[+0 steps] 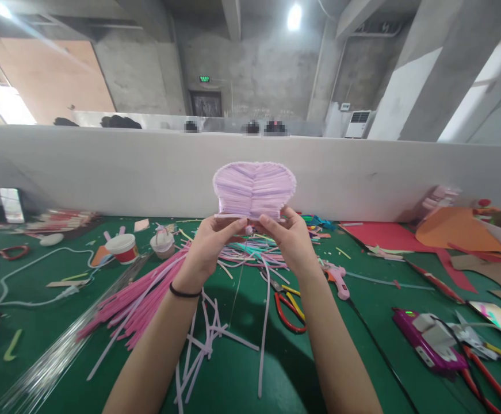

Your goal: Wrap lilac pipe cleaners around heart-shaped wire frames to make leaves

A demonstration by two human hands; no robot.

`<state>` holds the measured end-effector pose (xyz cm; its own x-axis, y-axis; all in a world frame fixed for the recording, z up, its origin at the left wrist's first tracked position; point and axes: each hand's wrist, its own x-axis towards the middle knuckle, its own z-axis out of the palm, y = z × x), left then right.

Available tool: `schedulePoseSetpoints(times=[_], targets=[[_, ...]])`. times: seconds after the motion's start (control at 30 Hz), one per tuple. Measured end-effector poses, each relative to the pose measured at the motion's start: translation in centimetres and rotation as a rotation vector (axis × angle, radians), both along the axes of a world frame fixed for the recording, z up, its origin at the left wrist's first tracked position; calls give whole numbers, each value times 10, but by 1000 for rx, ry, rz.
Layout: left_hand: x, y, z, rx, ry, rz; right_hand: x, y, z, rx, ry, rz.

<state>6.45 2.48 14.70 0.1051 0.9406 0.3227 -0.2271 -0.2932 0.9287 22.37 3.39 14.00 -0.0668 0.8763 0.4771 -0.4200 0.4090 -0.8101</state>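
Note:
A pale lilac heart-like piece made of pipe cleaners laid side by side [254, 187] is held up above the table, upright and facing me. My left hand [210, 247] pinches its lower left edge, thumb in front. At the lower right edge, my right hand [291, 238] grips it the same way. Below my hands lie a bundle of pink pipe cleaners [146, 305], loose lilac pipe cleaners [207, 339] and scissors with red and yellow handles [291, 310]. Behind my wrists, a heap of mixed-colour pipe cleaners [254, 253] is partly hidden.
A pink glue gun [339, 279] lies right of my right arm, its black cord running toward me. Farther right are a purple power strip [429, 339], pliers [474, 339] and red sheets [379, 236]. Two cups [122, 248] stand left. A white partition [146, 172] rises behind the green table.

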Motion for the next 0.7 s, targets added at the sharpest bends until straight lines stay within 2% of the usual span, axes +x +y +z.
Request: schedulePoseSetpoints(times=[0.13, 0.37, 0.6, 0.7], targets=[[-4, 5, -2, -28, -57, -9, -1, -1, 0, 39, -115, -41], [-3, 9, -6, -14, -78, 60, -1, 5, -4, 39, -138, -59], [-9, 9, -2, -126, -83, -54, 3, 6, -4, 22, -235, -44], [-7, 12, -5, -112, -44, -38, 4, 8, -6, -24, -261, -101]])
